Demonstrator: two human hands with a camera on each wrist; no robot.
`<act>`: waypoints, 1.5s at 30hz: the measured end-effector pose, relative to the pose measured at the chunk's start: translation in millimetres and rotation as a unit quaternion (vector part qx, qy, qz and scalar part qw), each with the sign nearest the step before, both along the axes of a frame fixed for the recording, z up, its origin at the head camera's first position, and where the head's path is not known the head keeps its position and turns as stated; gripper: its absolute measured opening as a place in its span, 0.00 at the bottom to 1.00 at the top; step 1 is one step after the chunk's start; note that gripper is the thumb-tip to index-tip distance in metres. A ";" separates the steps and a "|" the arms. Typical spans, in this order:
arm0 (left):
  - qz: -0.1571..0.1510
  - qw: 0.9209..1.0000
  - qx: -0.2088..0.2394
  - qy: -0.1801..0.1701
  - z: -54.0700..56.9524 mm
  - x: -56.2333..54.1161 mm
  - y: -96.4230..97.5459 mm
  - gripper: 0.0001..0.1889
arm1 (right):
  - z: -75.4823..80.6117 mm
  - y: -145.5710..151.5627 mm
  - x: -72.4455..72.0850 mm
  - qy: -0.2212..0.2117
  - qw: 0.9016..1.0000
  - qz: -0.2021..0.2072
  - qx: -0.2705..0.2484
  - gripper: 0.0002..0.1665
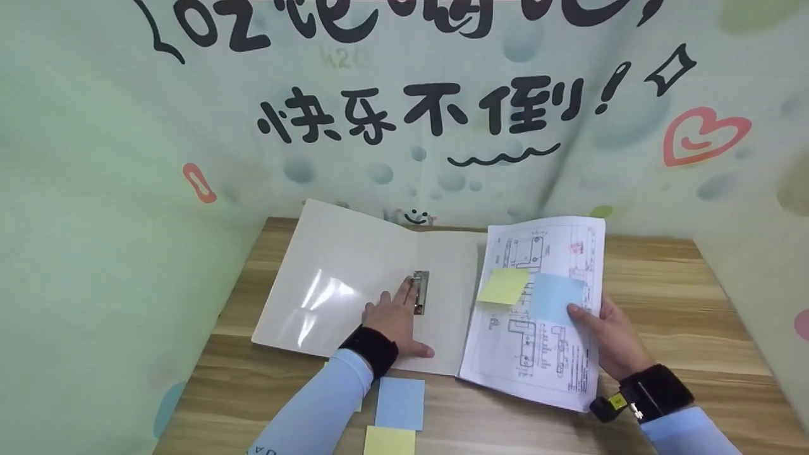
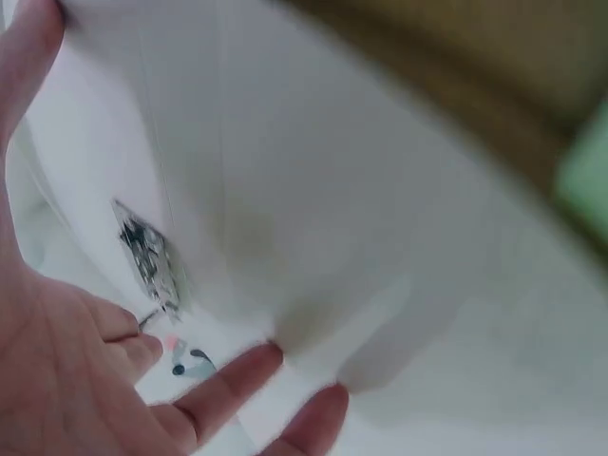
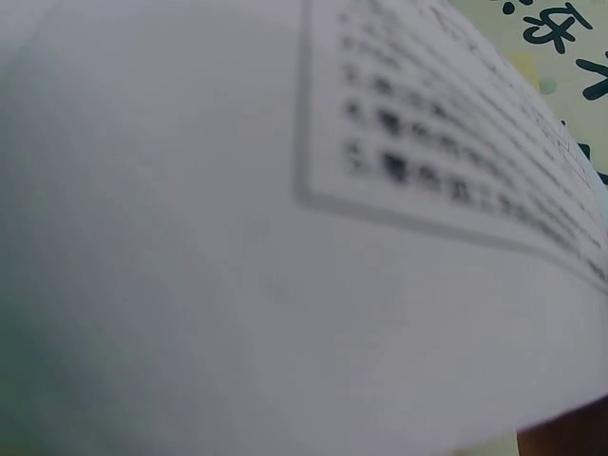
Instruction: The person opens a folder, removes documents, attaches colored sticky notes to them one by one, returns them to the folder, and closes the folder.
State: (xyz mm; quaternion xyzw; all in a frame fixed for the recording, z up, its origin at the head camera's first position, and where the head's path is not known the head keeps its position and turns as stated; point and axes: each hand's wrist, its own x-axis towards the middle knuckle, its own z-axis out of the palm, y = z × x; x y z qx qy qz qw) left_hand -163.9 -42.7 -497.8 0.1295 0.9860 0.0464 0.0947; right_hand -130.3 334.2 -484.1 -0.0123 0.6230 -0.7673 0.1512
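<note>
A white file folder (image 1: 344, 253) lies spread out on the table, with a metal clip (image 1: 422, 297) near its spine. My left hand (image 1: 390, 316) rests over the folder, fingers extended and spread, fingertips at the clip. In the left wrist view the clip (image 2: 147, 256) shows beyond that hand (image 2: 76, 370). At the folder's right side, my right hand (image 1: 619, 341) pinches the edge of a stack of printed drawing sheets (image 1: 578, 360), thumb on top and the other fingers hidden beneath. A yellow sticky note (image 1: 504, 286) and a blue one (image 1: 556, 297) lie on the top sheet. Paper (image 3: 190, 237) fills most of the right wrist view.
Below the folder, a blue sticky note (image 1: 401, 404) and a yellow sticky note (image 1: 390, 441) lie on the wooden table (image 1: 682, 303). Another note is partly covered by the left forearm. A printed cloth backdrop (image 1: 379, 63) rises behind the table and along both sides.
</note>
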 end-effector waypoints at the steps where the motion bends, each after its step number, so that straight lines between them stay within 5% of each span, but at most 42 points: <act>1: 0.001 1.000 0.004 -0.004 1.8 -1.8 -0.7 0.72 | -0.4 0.0 0.0 0.001 1.000 0.001 -0.001 0.26; 4: -0.002 1.000 0.013 -0.009 1.6 -9.5 -3.2 0.73 | -1.5 -0.3 0.1 0.002 1.000 0.000 -0.003 0.27; 13: -0.009 0.999 0.033 -0.021 -25.2 -26.4 -6.7 0.75 | -4.8 -2.4 0.1 -0.012 1.000 0.010 0.004 0.26; 22: 0.000 0.999 0.045 -0.012 -25.2 -26.2 -5.8 0.75 | 5.4 -14.9 -11.2 -0.003 0.997 0.053 -0.058 0.26; 28: -0.007 0.999 0.049 0.017 -27.8 -23.2 -6.5 0.73 | 6.6 -35.9 -28.6 -0.020 0.997 0.047 -0.049 0.25; 36: 0.001 0.998 0.060 0.001 -34.5 -19.9 -6.2 0.69 | -2.9 -56.6 -60.5 -0.034 0.999 0.016 0.029 0.28; 45: 0.003 0.992 0.091 -0.088 -15.4 -19.5 -6.0 0.56 | -14.6 -63.4 -83.8 -0.087 0.980 -0.031 0.175 0.39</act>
